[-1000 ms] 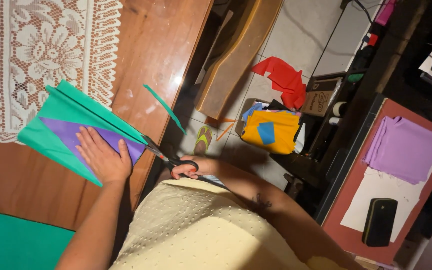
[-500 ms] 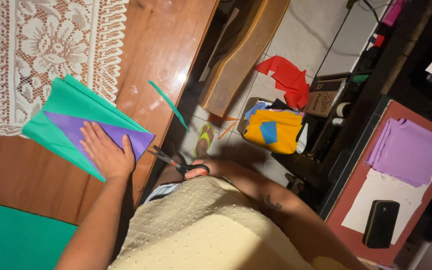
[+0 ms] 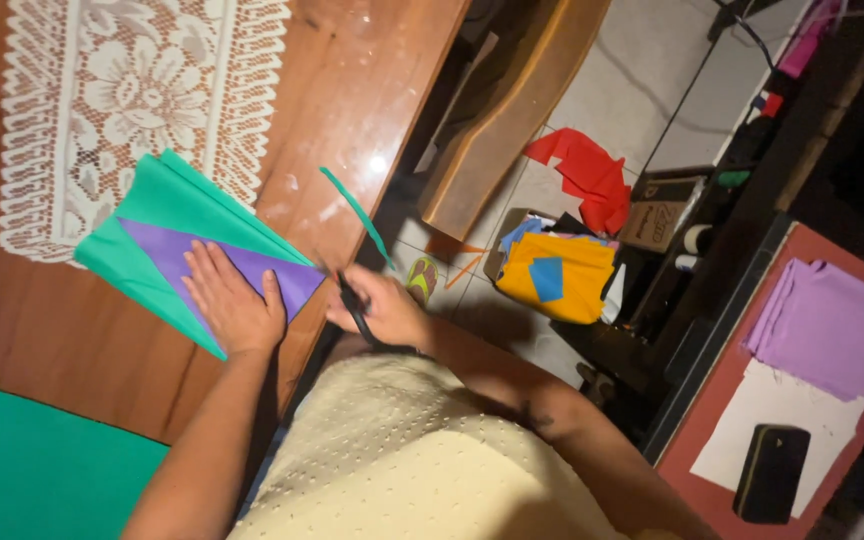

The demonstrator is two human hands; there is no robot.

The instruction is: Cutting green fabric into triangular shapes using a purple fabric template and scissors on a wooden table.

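Note:
My left hand (image 3: 233, 305) lies flat on a folded stack of green and purple paper (image 3: 167, 225) on the wooden table (image 3: 62, 340), pressing it down. My right hand (image 3: 384, 308) grips black scissors (image 3: 354, 308) at the table's edge, just off the pointed tip of the paper. A thin green strip (image 3: 357, 212) of cut paper curls off the table edge above the scissors.
A white lace runner (image 3: 122, 90) lies under the paper's far end. A green sheet (image 3: 32, 470) sits at the lower left. On the floor are red paper (image 3: 582, 175) and an orange box (image 3: 557, 275). A side table holds purple sheets (image 3: 827, 325) and a black phone (image 3: 770, 472).
My right hand with the scissors has come up to the paper's tip at the table edge. The green strip hangs further over the edge.

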